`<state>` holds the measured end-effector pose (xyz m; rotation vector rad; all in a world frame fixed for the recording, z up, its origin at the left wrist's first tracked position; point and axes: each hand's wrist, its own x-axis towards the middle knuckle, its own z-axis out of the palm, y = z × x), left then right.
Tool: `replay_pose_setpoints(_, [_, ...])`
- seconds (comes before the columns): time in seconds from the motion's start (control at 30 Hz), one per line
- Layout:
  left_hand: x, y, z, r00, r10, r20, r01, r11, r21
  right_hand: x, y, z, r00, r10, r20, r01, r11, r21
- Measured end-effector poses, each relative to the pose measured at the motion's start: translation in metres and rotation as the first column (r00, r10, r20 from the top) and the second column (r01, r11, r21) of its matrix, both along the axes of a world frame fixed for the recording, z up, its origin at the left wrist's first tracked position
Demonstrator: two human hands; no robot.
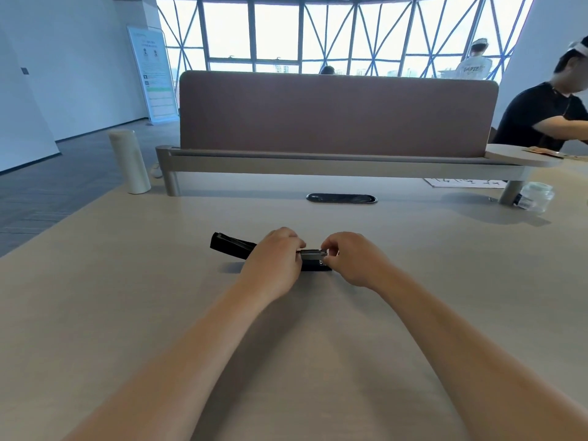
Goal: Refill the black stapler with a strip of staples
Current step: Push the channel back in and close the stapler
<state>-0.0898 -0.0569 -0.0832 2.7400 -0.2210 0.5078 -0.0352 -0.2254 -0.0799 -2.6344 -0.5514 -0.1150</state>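
- The black stapler [234, 245] lies on the surface [413, 265] near its middle, its top swung open toward the left edge
- The left hand [275, 261] lies over the stapler's middle, fingers clenched on it
- The right hand [353, 259] pinches the metal staple tray [313, 254] at the stapler's right end with thumb and fingers [329, 249]

Two bare hands, left hand [276, 261] and right hand [353, 258], one black stapler [232, 245], one beige cylinder [129, 161], one clear jar [536, 197], one brown divider panel [334, 114], one desk [318, 345]
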Motion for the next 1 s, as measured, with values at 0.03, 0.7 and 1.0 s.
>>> replay_pose_setpoints(0.03, [-0.002, 0.003, 0.003, 1.000, 0.018, 0.002, -0.018, 1.000, -0.022, -0.001, 0.000, 0.001, 1.000, -0.004, -0.004, 0.004, 1.000, 0.008])
replay_pose_setpoints(0.7, [-0.025, 0.055, 0.035, 0.933, 0.360, 0.018, -0.340, 0.897, -0.283, -0.014, 0.010, 0.000, 0.983, -0.149, -0.103, 0.160, 0.981, 0.111])
replay_pose_setpoints(1.0, [-0.006, 0.018, 0.045, 0.990, 0.069, 0.124, -0.029, 0.954, -0.299, -0.009, 0.010, -0.001, 0.979, -0.130, -0.156, 0.155, 0.974, 0.164])
